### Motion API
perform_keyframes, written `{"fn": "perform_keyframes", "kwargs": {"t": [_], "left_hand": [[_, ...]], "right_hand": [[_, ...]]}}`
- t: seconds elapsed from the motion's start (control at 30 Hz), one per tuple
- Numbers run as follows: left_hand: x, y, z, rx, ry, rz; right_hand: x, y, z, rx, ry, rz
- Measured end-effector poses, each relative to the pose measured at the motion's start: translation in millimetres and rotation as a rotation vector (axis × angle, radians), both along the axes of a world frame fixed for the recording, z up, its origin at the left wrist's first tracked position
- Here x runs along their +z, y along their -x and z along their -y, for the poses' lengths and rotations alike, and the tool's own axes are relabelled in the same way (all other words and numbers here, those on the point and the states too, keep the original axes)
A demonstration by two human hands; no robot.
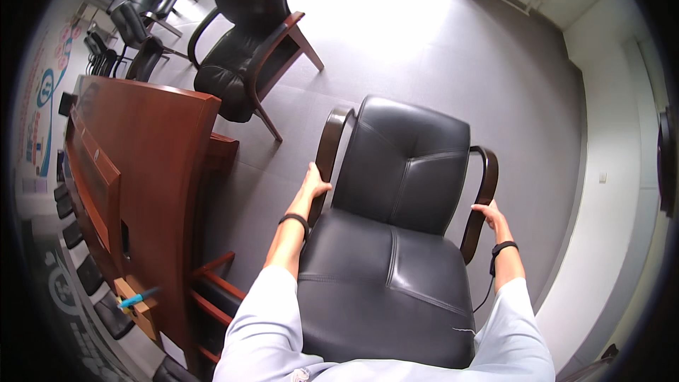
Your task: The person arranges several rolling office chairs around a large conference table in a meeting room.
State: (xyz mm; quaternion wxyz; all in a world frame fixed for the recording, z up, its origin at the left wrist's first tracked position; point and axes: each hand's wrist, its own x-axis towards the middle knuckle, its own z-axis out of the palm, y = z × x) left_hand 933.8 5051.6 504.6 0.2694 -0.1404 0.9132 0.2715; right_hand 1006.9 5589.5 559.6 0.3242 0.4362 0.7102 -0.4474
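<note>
A black leather armchair (392, 212) with dark wooden armrests faces me, its seat close in front of my body. My left hand (315, 183) grips the left armrest (330, 140), thumb on the inner side. On the opposite side, my right hand (489, 212) holds the right armrest (487, 170), with the thumb over its inner edge. The fingers of both hands are partly hidden behind the wood. Black bands circle both wrists, and a thin cord hangs near the right one.
A long reddish wooden conference table (154, 132) runs along the left, with a wooden box (139, 310) and a blue pen on it. Another black armchair (228, 58) stands beyond its end. A chair with red-brown armrests is tucked at its near side. A white wall (604, 143) curves along the right.
</note>
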Motion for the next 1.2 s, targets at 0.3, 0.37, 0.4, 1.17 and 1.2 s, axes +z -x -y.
{"fn": "perform_keyframes", "kwargs": {"t": [0.3,0.37,0.4,1.17,1.2], "left_hand": [[30,-150,45,0.386,-0.021,-0.006],[39,-190,53,0.500,-0.018,-0.053],[45,-204,51,0.572,-0.045,-0.067],[61,-466,140,1.193,-0.021,-0.023],[60,-483,146,1.230,-0.045,0.007]], "right_hand": [[-25,38,32,0.403,0.056,-0.288],[-18,53,60,0.437,0.125,-0.289],[-17,60,66,0.496,0.165,-0.353],[-41,97,395,1.222,0.188,-0.538],[-38,87,413,1.251,0.181,-0.513]]}}
